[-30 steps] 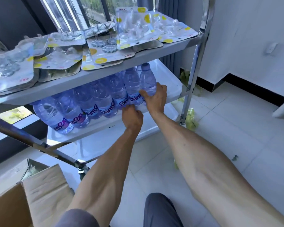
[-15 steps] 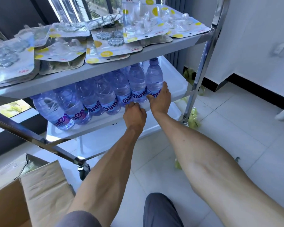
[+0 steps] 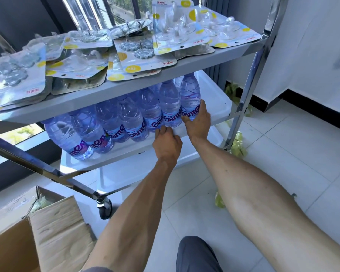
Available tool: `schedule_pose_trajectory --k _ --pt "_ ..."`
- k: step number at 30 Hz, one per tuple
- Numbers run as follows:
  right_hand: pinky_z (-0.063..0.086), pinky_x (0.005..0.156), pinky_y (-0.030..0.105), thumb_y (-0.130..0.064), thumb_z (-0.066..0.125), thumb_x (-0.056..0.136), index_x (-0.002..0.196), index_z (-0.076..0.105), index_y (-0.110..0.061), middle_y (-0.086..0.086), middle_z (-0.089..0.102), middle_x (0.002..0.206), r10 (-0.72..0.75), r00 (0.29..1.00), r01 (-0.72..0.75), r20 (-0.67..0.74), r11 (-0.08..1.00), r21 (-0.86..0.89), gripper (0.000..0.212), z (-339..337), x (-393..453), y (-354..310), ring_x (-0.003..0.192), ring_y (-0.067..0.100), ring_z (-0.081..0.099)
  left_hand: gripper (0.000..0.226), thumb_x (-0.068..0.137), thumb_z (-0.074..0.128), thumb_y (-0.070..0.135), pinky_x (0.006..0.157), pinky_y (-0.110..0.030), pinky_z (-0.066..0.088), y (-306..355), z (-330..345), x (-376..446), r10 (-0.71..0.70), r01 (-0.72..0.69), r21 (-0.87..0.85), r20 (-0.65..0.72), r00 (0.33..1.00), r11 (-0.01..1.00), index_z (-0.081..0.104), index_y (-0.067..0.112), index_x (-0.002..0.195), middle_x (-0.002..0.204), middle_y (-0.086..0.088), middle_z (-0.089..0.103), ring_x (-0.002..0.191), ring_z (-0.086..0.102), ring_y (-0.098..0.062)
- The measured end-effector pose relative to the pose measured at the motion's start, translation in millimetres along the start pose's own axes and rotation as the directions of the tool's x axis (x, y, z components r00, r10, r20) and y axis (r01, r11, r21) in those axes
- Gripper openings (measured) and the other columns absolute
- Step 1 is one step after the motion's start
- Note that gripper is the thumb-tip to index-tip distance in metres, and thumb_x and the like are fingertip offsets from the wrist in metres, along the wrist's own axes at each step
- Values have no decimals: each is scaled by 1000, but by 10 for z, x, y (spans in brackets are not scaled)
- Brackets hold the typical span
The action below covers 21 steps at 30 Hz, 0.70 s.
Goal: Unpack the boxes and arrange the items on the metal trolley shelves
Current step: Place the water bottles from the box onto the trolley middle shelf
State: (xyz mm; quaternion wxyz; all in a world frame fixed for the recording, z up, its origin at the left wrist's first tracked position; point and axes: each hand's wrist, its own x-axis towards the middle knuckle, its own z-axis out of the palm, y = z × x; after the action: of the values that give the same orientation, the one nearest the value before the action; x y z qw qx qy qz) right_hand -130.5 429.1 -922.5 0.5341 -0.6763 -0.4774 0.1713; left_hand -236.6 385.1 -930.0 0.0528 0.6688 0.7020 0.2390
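Around end bottle (image 3: 190, 99), right hand (image 3: 197, 122)

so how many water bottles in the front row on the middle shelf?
7 visible, left to right. The right hand grips the last. More stand behind, partly hidden, uncounted.

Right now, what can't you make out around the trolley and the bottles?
Head view only:
- Left hand: its own back hides the fingers, grip unclear.
- Rear bottles: hidden by the front row and the top shelf.
- Box: cut off by the frame edge.
- Blister packs: print too small.
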Motion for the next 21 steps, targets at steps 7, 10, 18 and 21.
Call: schedule_pose_trajectory --k 7,10,18,21 --pt "49 97 41 -18 84 72 132 43 -12 7 61 123 -6 1000 6 11 1000 -2 73 1 27 22 112 29 58 20 83 55 13 72 -40 50 -9 20 7 3 -3 4 -9 1000 1000 64 4 99 107 -9 63 108 53 -29" --pt "48 93 34 -16 83 73 127 44 -13 6 63 120 12 999 -12 39 1000 12 68 -13 86 -2 109 27 61 22 84 55 13 75 -40 50 -10 10 8 -4 4 11 7 1000 1000 64 4 102 109 -9 62 110 52 -28" --pt "48 95 35 -21 82 76 130 42 -12 7 62 123 -15 997 16 76 1000 -4 68 -23 147 20 110 28 61 24 86 54 14 78 -39 50 1 4 10 -14 14 13 37 999 1000 63 5 106 113 -7 62 112 51 -27" --pt "48 95 36 -21 81 77 132 42 -14 6 62 124 9 996 -8 86 1000 -6 68 -8 158 24 110 28 61 25 86 55 15 79 -38 51 3 14 2 -19 19 11 20 1000 1000 64 6 108 115 -6 62 113 51 -26"
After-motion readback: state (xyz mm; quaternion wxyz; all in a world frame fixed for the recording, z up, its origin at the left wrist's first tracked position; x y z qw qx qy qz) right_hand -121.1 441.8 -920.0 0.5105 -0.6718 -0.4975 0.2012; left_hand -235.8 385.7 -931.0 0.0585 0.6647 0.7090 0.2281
